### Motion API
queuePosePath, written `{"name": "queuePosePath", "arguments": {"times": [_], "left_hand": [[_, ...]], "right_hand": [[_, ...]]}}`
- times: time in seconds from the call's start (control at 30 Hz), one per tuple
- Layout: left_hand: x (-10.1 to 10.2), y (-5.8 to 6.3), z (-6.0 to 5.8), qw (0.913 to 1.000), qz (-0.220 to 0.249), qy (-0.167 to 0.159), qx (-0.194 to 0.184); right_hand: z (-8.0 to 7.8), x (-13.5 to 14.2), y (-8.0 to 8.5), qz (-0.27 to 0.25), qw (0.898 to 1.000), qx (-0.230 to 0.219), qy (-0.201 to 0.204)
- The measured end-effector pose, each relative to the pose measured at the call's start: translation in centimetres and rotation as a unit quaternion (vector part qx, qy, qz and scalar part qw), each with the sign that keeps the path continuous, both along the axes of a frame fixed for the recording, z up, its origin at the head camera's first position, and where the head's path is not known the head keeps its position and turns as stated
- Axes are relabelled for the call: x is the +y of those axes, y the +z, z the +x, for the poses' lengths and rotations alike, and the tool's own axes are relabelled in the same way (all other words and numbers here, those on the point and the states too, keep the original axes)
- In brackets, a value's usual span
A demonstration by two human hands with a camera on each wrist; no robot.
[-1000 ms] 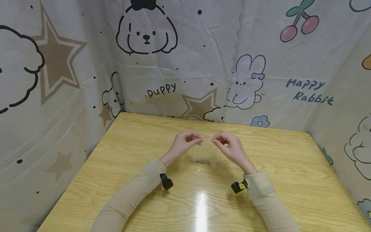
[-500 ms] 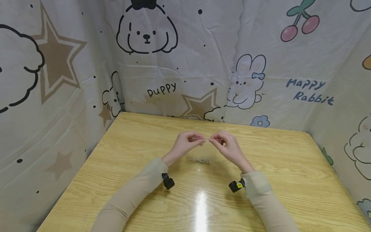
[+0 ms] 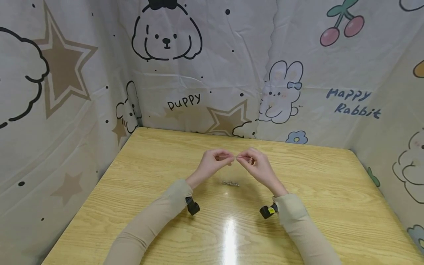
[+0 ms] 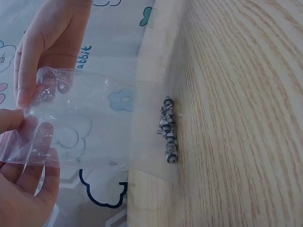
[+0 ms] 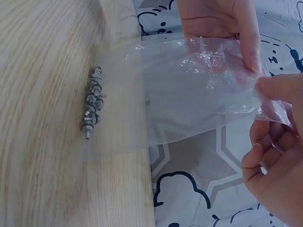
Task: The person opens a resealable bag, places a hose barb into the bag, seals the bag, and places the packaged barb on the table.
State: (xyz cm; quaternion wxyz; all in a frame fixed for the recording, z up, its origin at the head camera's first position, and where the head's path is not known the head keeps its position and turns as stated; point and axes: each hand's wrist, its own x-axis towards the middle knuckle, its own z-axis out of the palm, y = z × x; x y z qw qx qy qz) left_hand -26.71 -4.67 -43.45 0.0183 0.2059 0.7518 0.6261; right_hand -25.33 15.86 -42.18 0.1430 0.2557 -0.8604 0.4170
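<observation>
A clear plastic zip bag (image 4: 102, 120) hangs upright over the wooden table, with small metal fittings (image 4: 167, 132) gathered along its bottom edge. Those fittings look silver with dark rings; their exact kind is hard to tell. My left hand (image 3: 212, 162) pinches the bag's top edge between thumb and fingers. Close beside it, my right hand (image 3: 258, 166) pinches the same edge, and the two thumbs nearly meet. A reddish line runs along the top edge in the left wrist view. From the right wrist view, the bag (image 5: 189, 90) appears flat above the fittings, its mouth partly hidden by fingers.
The wooden table (image 3: 159, 154) reaches back to a printed curtain (image 3: 212, 73), which also hangs along both sides. Each wrist carries a small black camera, the left camera (image 3: 193, 207) and the right camera (image 3: 267, 211).
My right hand has moved left along the bag's top edge, and my left hand slightly right, so the gap between them has narrowed. Both keep their pinch; the fittings stay at the bottom.
</observation>
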Motion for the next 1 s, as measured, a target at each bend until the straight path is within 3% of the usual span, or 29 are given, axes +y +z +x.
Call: {"name": "queuePosePath", "arguments": {"times": [0.3,0.57,0.77,1.0], "left_hand": [[0.0,0.2,-0.1,0.9999,-0.013,0.001,-0.004],[-0.8,0.6,-0.1,0.9967,-0.064,0.031,0.039],[-1.5,0.9,-0.1,0.9957,-0.071,0.014,0.058],[-2.2,1.0,-0.3,0.9974,-0.061,0.028,0.028]], "right_hand": [[-0.3,-0.4,0.1,0.020,0.998,0.048,0.020],[-0.2,0.5,0.1,0.024,0.998,0.058,-0.002],[-0.3,1.2,0.3,0.034,0.996,0.079,0.008],[0.1,1.7,0.4,0.034,0.996,0.077,-0.015]]}}
